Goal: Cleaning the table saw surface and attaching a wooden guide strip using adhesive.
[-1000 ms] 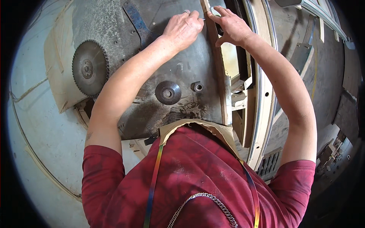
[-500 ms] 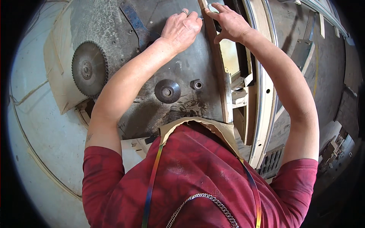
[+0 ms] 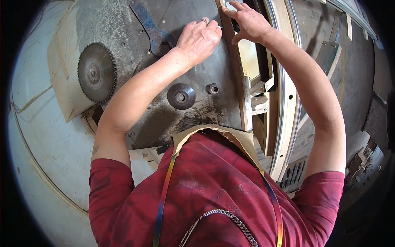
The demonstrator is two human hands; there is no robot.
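While my left hand (image 3: pixel 200 39) pinches a slim pale piece (image 3: pixel 220 27), fingers curled nearly closed, my right hand (image 3: pixel 252 24) spreads thumb and fingers wide at the wooden strip (image 3: pixel 236 61) along the table's (image 3: pixel 201 74) right edge; a pale greenish bit (image 3: pixel 231 7) shows by its fingertips, no grip visible. Progress, my read: toothed saw blade (image 3: pixel 97 73) is unmounted, lying flat at the left edge; dished flange (image 3: pixel 181 96) and nut (image 3: pixel 213 88) sit loose toward the near edge, apart from each other. Blue wrench (image 3: pixel 153 33) lies toward the far edge, neither hand on it. Work at the strip looks under way, not finished; can't make out any result there. Blade, flange and nut: not put together.
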